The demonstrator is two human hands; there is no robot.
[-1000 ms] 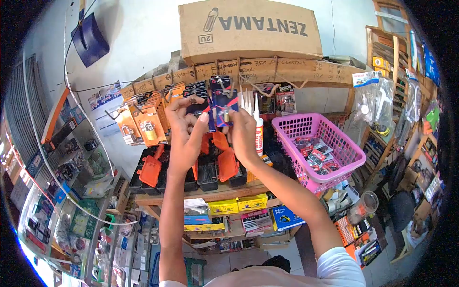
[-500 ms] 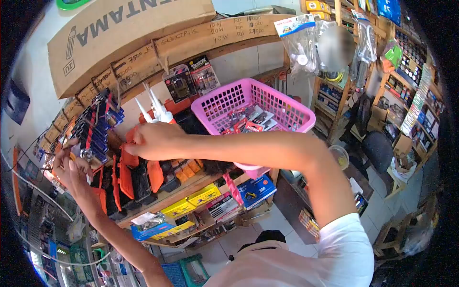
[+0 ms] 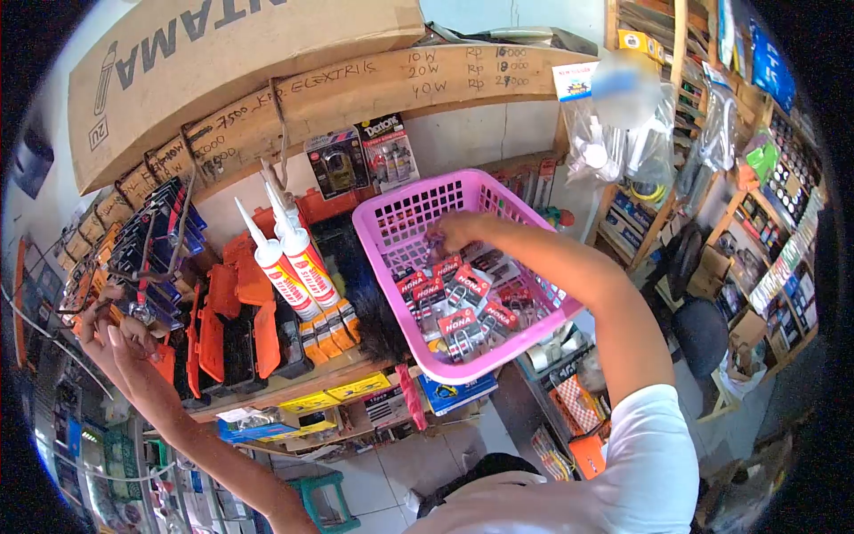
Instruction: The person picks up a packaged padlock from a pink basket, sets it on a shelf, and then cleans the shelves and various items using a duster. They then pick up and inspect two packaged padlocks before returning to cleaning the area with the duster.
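Note:
My right hand [image 3: 458,233] is inside the pink plastic basket [image 3: 463,367], near its far wall. Its fingers curl down around something small and dark that I cannot make out. Beneath it lie several carded packs [image 3: 461,325] marked HONA, red and white with metal parts showing. Over on the left, my left hand [image 3: 116,343] is raised with fingers apart, at the front of a row of hanging packets [image 3: 147,245] on hooks. Just below that hand stand open orange and black cases [image 3: 233,329]. Silicone sealant tubes [image 3: 298,267] stand between the cases and the basket.
Small orange boxes [image 3: 329,334] sit in front of the tubes. A wooden beam [image 3: 374,80] with handwritten prices runs behind, under a large cardboard box [image 3: 240,62]. Bagged goods [image 3: 596,142] hang at the right. A green stool [image 3: 322,498] stands on the floor below.
My right hand has moved from the orange cases into the basket, uncovering the sealant tubes. My left hand stays by the hanging packets, its fingers looser. The view has shifted slightly.

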